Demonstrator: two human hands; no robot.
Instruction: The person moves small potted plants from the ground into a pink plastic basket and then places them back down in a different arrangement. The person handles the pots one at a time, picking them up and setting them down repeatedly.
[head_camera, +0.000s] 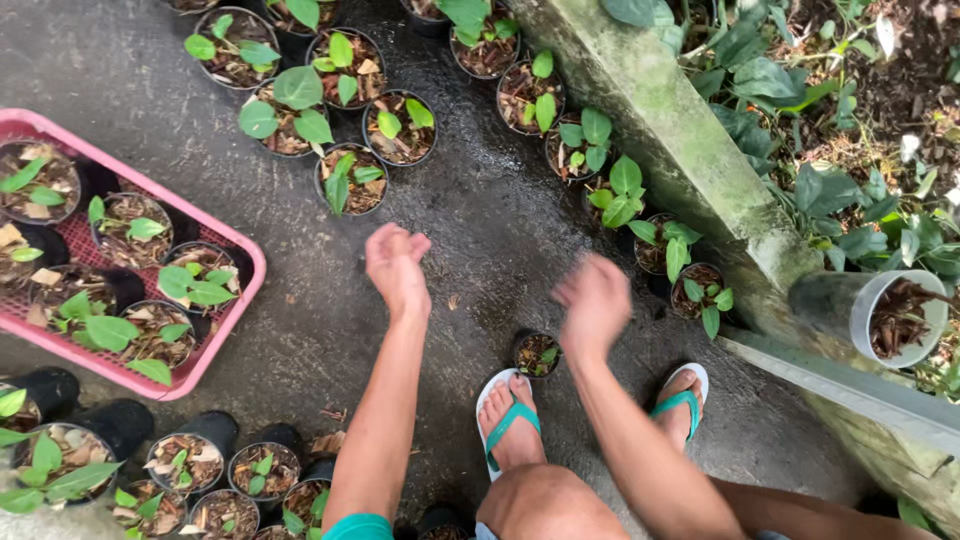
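Two hands are seen in the head view, both empty and held up over wet concrete. Left hand (396, 266) is loosely curled, fingers half folded, nothing gripped. Right hand (594, 300) is blurred w/ motion, fingers look spread, nothing held as far as can be told.

Nearest thing is a small black pot (537, 353), stood upright on the ground just in front of the left foot's sandal (507, 418), below and between the hands, a bit closer to the right one. Only soil and chips w/ a tiny sprout are seen in it. More pots w/ seedlings are lined up along the mossy curb (672, 130), another cluster (330, 100) sits further out, and a pink tray (215, 345) full of potted seedlings is well off to the left.

If that lone pot is what's being handled, prob best gripped by the rim or wall, kept level so mix isn't spilled, sprout not pinched. Ground looks wet, so footing in sandals should be minded imo.
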